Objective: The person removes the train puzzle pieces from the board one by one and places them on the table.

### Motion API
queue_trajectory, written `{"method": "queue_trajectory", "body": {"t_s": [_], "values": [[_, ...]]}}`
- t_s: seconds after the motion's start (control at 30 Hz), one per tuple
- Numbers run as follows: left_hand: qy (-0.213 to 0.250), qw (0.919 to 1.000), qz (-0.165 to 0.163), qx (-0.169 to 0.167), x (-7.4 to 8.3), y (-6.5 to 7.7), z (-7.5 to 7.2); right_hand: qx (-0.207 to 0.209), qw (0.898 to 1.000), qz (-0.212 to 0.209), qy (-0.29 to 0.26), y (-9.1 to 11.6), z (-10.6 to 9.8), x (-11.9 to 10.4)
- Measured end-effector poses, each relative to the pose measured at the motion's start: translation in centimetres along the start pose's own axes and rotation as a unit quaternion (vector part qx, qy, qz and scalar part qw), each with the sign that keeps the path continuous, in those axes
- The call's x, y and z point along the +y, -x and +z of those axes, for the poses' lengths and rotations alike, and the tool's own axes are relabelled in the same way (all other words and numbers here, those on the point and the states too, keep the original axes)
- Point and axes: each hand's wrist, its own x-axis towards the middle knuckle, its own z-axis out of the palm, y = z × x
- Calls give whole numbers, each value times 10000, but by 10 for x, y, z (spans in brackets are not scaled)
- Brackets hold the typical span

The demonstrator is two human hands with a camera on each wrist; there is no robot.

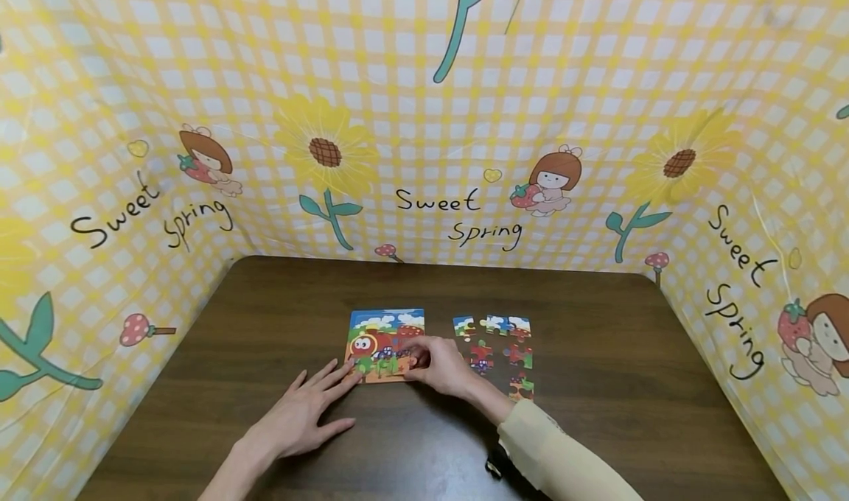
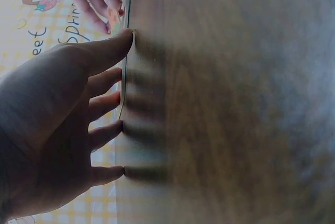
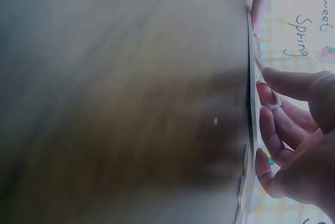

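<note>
A jigsaw puzzle board (image 1: 379,320) with a bright cartoon picture lies flat on the table, pieces set in it. My left hand (image 1: 298,416) is spread out on the table, its fingertips touching the board's lower left corner. Over the board's right part, my right hand (image 1: 443,368) pinches a puzzle piece (image 2: 113,19) between thumb and fingers. The piece shows orange and green in the left wrist view and is tilted in the right wrist view. My right hand hides the board's lower right area in the head view.
Several loose puzzle pieces (image 1: 519,354) lie to the right of the board, some under or beside the right forearm. A small black object (image 1: 494,466) is by the right sleeve. A yellow checked cloth (image 1: 424,132) encloses the dark wooden table (image 1: 597,383) at the back and sides.
</note>
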Motion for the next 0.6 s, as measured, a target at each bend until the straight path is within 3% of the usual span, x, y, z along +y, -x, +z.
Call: {"method": "queue_trajectory", "body": {"t_s": [0.6], "values": [[50, 10000, -28, 7, 0, 0, 0, 127, 9960, 204, -855, 31, -30, 8]]}}
